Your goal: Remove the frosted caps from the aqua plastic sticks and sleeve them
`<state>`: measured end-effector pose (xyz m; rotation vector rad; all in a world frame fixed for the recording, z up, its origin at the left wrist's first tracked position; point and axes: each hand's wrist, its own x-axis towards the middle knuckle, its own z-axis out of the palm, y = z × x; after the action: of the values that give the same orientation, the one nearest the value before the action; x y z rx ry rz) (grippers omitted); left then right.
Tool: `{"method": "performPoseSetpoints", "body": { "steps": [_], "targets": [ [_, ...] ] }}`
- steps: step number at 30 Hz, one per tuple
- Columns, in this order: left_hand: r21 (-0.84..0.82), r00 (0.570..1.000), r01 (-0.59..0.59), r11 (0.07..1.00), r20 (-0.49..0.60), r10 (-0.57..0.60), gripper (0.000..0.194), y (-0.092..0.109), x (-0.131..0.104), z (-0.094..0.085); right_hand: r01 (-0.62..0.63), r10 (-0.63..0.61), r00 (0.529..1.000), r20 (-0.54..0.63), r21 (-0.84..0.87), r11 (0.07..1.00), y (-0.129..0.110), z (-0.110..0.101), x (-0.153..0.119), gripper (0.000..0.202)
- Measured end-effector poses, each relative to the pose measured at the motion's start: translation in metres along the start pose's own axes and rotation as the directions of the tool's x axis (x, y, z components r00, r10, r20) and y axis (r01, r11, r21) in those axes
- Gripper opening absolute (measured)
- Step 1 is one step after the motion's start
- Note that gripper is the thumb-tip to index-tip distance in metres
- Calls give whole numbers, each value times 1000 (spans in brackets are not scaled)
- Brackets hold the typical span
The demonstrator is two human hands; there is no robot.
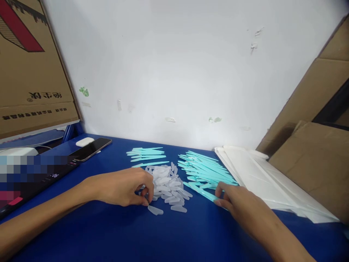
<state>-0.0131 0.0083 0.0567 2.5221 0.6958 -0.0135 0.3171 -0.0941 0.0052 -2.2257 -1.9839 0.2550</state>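
Note:
My left hand (129,187) is closed in a pinch at the narrow end of a translucent blade cap (155,210), in front of a heap of similar caps (169,183). To the right, the thumb and fingers of my right hand (234,198) are closed on a turquoise eyebrow razor (201,192), which points left toward the caps. Just behind it lies a larger pile of turquoise razors (204,165). A smaller group of razors (147,154) rests behind the cap heap, their left ends paler. One loose cap (179,209) lies at the heap's front.
Blue tabletop (169,240) runs up to a white wall (169,65). At left are a phone (94,148), a white case (84,142), a partly blurred dark device (40,185) and a cardboard box (35,72). White packaging sheets (261,178) and cardboard (313,160) stand at right.

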Motion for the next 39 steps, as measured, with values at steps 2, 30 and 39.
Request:
{"method": "performPoseSetpoints", "body": {
  "steps": [2,30,39],
  "targets": [
    [2,1000,-11,1000,-27,11,12,0,0,2,21,-22,999,-41,-8,1000,0,0,0,10],
    [-721,873,-136,680,-411,-261,31,-11,22,23,324,-318,934,-161,11,946,-38,-18,-6,14],
    [-848,889,-212,485,-374,-266,22,-13,23,32,393,-373,904,-208,65,917,-46,-17,-9,20]
  ]
}}
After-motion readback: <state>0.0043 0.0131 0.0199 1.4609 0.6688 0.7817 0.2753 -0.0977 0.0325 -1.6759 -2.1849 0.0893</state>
